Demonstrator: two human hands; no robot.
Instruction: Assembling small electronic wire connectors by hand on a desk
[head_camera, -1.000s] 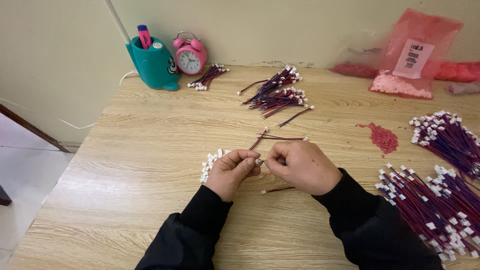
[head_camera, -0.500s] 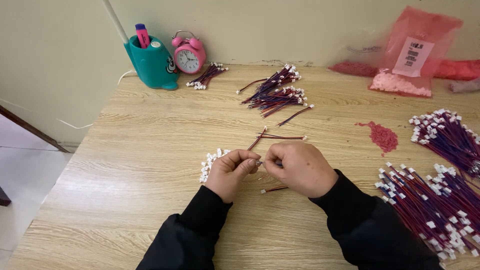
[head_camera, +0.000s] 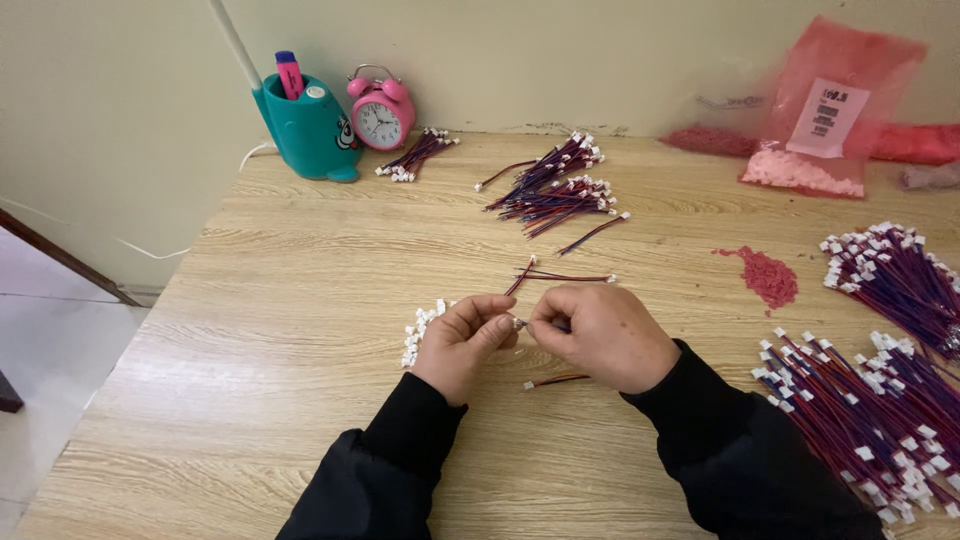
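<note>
Both hands meet at bench (head_camera: 300, 300) centre, fingertips together. Left hand (head_camera: 462, 340) and right hand (head_camera: 598, 335) are each pinched narrow on the same small wire lead (head_camera: 522, 323) — only a short bit with a pale tip shows between the thumbs, the rest is hidden in the grip. Can't tell which end sits in which hand.

Around the hands:
- Small heap of white connectors (head_camera: 418, 330) just beside the left hand, on its outer side, partly under the fingers.
- One loose short lead (head_camera: 553, 380) on the bench just below the right hand, near the wrist.
- A few loose red-blue leads (head_camera: 560, 276) just beyond the fingertips, apart from them.
- Farther out past the hands: bundle of red-blue leads (head_camera: 550, 190), smaller bundle (head_camera: 415, 157) near the wall.
- Well off to the right hand's side: big pile of leads with white plugs (head_camera: 860, 410), a second pile (head_camera: 890, 275) beyond it, small heap of red grains (head_camera: 765, 277) between that pile and the hands.
- Far corner beyond the left hand: teal pen holder (head_camera: 310, 130) with a pink marker in it — pink alarm clock (head_camera: 378, 112) touching or just beside it.
- Far beyond the right hand: pink plastic bag (head_camera: 820, 120) against the wall.

Black sleeves cover both forearms.
</note>
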